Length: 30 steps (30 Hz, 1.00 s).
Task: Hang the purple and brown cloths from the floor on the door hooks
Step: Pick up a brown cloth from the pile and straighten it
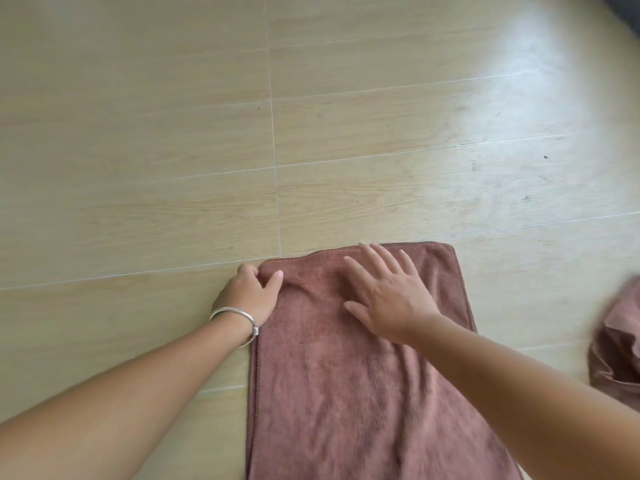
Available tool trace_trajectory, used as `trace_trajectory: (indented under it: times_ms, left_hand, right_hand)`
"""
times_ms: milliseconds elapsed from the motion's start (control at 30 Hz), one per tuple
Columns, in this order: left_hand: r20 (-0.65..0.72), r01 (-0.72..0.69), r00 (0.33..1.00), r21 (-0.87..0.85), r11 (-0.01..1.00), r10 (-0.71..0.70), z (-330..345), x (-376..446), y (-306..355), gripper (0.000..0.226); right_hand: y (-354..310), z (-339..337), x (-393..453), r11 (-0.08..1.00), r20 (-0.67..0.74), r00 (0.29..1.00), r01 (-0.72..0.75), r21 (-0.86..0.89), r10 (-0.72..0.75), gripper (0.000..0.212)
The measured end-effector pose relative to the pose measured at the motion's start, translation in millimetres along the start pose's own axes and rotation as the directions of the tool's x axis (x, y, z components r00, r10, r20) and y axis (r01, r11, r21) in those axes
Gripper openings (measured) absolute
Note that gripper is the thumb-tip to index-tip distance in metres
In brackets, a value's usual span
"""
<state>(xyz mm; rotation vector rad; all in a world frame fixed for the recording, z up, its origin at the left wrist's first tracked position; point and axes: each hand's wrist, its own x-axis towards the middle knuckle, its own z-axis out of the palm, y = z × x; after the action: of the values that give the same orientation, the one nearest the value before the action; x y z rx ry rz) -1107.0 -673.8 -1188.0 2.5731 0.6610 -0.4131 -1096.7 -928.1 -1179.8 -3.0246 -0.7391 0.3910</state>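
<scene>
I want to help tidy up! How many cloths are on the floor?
2. A flat brown terry cloth lies under both hands; a crumpled cloth sits at the right edge, partly cut off. Others may be out of view.

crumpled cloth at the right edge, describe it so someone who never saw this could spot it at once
Start from the wood-look tiled floor and find the brown cloth lying flat under both hands, the left hand gripping its far left corner and the right hand lying open on it. Just right of it, cut off by the frame edge, lies the crumpled cloth. It is bunched up, untouched, and similar in colour.
</scene>
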Motion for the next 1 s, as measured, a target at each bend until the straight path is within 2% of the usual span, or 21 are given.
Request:
trace_trajectory:
  times_ms: [67, 133, 167, 233, 333, 400, 500, 600, 633, 667, 733, 800, 900, 1000]
  left_hand:
    - [0.041, -0.01, 0.999, 0.037, 0.999, 0.008, -3, 3, 1, 0.047]
    - [0.195, 0.005, 0.981, 0.012, 1.0, -0.007, -12, 7, 7, 0.046]
    - [0.296, 0.047, 0.955, -0.071, 0.996, -0.024, -17, 8, 10, 0.04]
    - [0.485, 0.204, 0.874, -0.289, 0.935, -0.04, -25, 3, 15, 0.023]
    - [0.671, 0.367, 0.74, -0.464, 0.806, 0.049, -26, -17, 18, 0.007]
    - [0.716, 0.451, 0.691, -0.538, 0.712, 0.103, -22, -29, 21, 0.014]
    - [0.747, 0.594, 0.66, -0.584, 0.553, 0.079, -23, -23, 26, 0.027]
    - [0.792, 0.647, 0.6, -0.564, 0.513, 0.114, -30, -16, 25, 0.026]
    - [0.774, 0.639, 0.623, -0.587, 0.497, 0.114, -29, -16, 25, 0.025]
    - [0.722, 0.604, 0.685, -0.636, 0.481, 0.095, -26, -16, 23, 0.025]
    - [0.529, 0.461, 0.849, -0.752, 0.472, 0.014, -21, -16, 21, 0.03]
    - [0.331, 0.291, 0.944, -0.813, 0.504, -0.011, -20, -16, 20, 0.023]
    - [0.053, 0.026, 0.998, -0.793, 0.609, 0.026, -20, -12, 18, 0.021]
    - [-0.222, -0.175, 0.974, -0.647, 0.742, 0.037, -18, -5, 15, 0.031]
  right_hand:
    - [-12, 3, 7, 0.999, -0.012, 0.999, 0.05, -0.003, -0.05, 0.078]
    - [-19, 6, 12, 0.997, -0.009, 0.997, 0.078, -0.004, -0.078, 0.079]
    - [-21, 6, 13, 0.997, -0.004, 0.997, 0.077, -0.001, -0.077, 0.08]
    - [-24, 7, 13, 0.998, 0.003, 0.998, 0.063, 0.017, -0.063, 0.081]
    - [-29, 9, 6, 0.998, 0.041, 0.997, 0.063, 0.013, -0.064, 0.08]
    - [-30, 12, 3, 0.998, 0.059, 0.996, 0.063, 0.02, -0.064, 0.079]
    - [-28, 13, 5, 0.998, 0.053, 0.997, 0.059, 0.026, -0.061, 0.078]
    - [-26, 12, 7, 0.998, 0.046, 0.997, 0.058, 0.008, -0.058, 0.078]
    - [-27, 12, 7, 0.998, 0.047, 0.997, 0.058, 0.004, -0.059, 0.078]
    - [-28, 12, 7, 0.998, 0.047, 0.997, 0.058, 0.003, -0.058, 0.078]
    - [-30, 12, 6, 0.998, 0.045, 0.997, 0.055, 0.001, -0.055, 0.078]
    - [-33, 11, 5, 0.998, 0.045, 0.997, 0.057, -0.007, -0.057, 0.077]
    - [-35, 9, 5, 0.997, 0.019, 0.997, 0.078, -0.017, -0.077, 0.075]
    - [-34, 8, 6, 0.996, 0.002, 0.996, 0.084, -0.022, -0.084, 0.073]
